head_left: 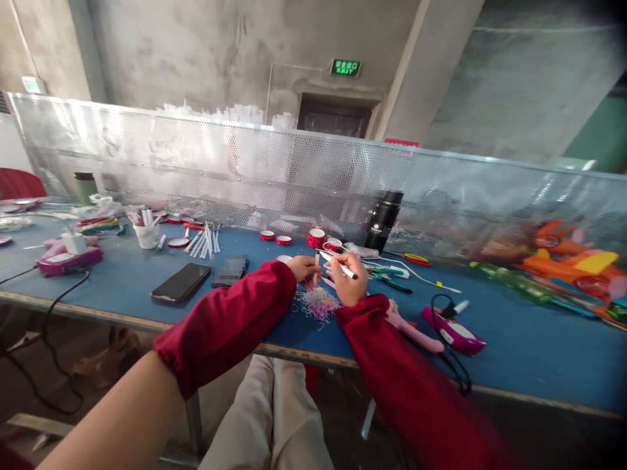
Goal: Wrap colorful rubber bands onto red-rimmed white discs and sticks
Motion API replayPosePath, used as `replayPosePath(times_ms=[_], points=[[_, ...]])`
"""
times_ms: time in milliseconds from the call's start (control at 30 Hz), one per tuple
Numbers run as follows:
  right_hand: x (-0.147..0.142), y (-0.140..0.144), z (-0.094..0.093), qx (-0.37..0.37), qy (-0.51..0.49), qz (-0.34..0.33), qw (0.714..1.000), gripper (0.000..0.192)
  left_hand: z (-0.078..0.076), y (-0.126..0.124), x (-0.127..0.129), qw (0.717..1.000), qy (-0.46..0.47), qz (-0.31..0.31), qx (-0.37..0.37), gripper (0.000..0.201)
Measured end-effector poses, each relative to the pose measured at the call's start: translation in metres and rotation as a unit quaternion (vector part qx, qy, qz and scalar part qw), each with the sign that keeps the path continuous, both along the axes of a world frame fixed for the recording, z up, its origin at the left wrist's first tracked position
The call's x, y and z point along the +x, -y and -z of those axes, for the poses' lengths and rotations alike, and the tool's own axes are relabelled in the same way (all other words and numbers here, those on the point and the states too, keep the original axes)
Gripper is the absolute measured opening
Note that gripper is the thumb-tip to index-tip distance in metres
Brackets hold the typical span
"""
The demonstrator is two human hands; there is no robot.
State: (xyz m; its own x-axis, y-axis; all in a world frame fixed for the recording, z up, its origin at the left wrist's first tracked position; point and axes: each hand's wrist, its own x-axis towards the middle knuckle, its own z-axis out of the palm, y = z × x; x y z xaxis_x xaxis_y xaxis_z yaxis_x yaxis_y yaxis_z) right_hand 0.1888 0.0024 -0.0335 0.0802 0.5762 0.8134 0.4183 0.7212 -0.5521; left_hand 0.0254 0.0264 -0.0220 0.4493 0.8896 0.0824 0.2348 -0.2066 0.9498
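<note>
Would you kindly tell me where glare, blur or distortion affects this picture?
Head view: pale glare washes over the left part of the perforated metal screen; the right sleeve smears toward the bottom edge; pixelated blocks hide part of the dark object beside the phone; the top right corner sinks into black.

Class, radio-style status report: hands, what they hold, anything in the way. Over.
Left hand gripping pale stick. Right hand holding white pen. Loose colourful pile on blue table, close by both hands; possible clutter.
</note>
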Motion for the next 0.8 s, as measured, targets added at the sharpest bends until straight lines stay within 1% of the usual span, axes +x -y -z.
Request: replayPosePath(times_ms=[167,400,600,700,800], points=[[-0.001,0.003,-0.002,0.004,0.006,-0.005,1.000,0.017,0.000,0.001,-0.001,1.000,-0.013,-0.005,0.005,0.021],[-0.004,0.014,-0.009,0.014,0.027,0.005,1.000,0.016,0.003,-0.004,-0.002,1.000,-0.009,0.002,0.020,0.024],[-0.006,0.018,-0.012,0.008,0.038,0.012,0.999,0.016,0.003,-0.006,-0.002,1.000,-0.014,-0.002,0.026,0.026],[-0.007,0.019,-0.013,0.007,0.034,0.011,0.999,0.016,0.004,-0.005,-0.002,0.999,-0.016,-0.007,0.027,0.028],[-0.007,0.018,-0.012,0.007,0.026,0.011,1.000,0.017,0.004,-0.005,-0.002,0.999,-0.014,-0.009,0.030,0.027]])
